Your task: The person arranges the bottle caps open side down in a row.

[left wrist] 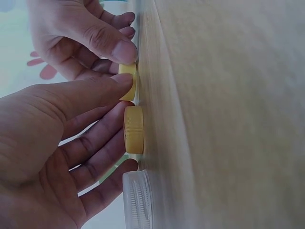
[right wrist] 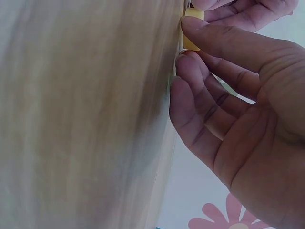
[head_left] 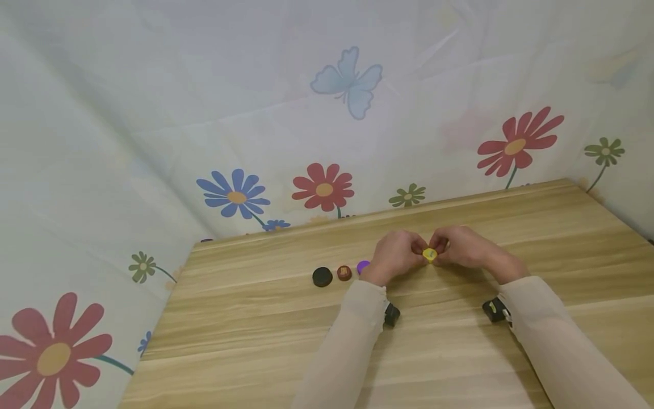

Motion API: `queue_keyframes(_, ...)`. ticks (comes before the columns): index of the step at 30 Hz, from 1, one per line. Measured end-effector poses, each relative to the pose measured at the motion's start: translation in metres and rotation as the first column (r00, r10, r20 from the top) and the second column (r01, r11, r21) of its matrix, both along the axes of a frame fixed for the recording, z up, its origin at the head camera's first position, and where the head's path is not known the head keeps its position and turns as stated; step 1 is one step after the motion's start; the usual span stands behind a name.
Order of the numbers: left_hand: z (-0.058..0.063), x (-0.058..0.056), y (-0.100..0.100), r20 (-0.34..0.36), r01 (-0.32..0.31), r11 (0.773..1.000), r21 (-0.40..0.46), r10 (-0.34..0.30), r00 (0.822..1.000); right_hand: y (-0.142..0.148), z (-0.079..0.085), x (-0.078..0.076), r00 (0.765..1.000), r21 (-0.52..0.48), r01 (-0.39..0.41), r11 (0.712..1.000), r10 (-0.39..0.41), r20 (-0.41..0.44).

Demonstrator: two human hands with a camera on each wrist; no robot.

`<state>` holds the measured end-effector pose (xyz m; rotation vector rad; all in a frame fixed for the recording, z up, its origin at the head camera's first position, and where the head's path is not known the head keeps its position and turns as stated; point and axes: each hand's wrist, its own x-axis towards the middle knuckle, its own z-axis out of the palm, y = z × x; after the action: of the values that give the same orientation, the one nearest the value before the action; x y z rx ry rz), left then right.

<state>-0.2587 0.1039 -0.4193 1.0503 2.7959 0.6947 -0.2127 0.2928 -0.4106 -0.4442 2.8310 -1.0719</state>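
Observation:
Both hands meet at a small yellow bottle cap (head_left: 430, 254) at the table surface, with blue marking on its top. My left hand (head_left: 395, 257) pinches one side between thumb and fingers; my right hand (head_left: 466, 247) pinches the opposite side. In the left wrist view the yellow cap (left wrist: 127, 90) shows between the two thumbs. Just beside it, near the left fingers, stands an orange-yellow ridged cap (left wrist: 134, 129), then a clear ridged cap (left wrist: 137, 200). The right wrist view shows the yellow cap (right wrist: 192, 42) under the right thumb.
To the left of the left hand lie a black cap (head_left: 322, 276), a brown cap (head_left: 344, 273) and a purple cap (head_left: 363, 266), partly hidden by the hand. The wood-grain table (head_left: 245, 318) ends at a flower-printed curtain (head_left: 265, 113) behind.

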Motion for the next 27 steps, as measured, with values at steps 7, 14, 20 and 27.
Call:
queue_keyframes(7, 0.0011, 0.0001, -0.0001, -0.010, -0.002, 1.000, -0.002, 0.002, 1.000, 0.0005, 0.0010, -0.0010, 1.000, 0.005, -0.006, 1.000, 0.006, -0.010)
queue_keyframes(14, 0.0025, 0.0012, 0.0001, -0.003, 0.004, 1.000, -0.003, -0.004, 1.000, 0.0024, -0.0012, -0.0016, 1.000, 0.013, -0.014, 1.000, 0.015, -0.022)
queue_keyframes(20, 0.0016, 0.0004, -0.0001, -0.002, -0.001, 1.000, -0.013, 0.001, 1.000, 0.0019, -0.0005, -0.0006, 1.000, 0.003, -0.024, 1.000, 0.024, -0.015)
queue_keyframes(27, 0.0010, -0.0010, -0.0023, 0.011, 0.008, 1.000, 0.001, -0.008, 1.000, 0.0061, 0.0016, -0.0005, 0.999, -0.002, -0.027, 1.000, 0.027, 0.020)
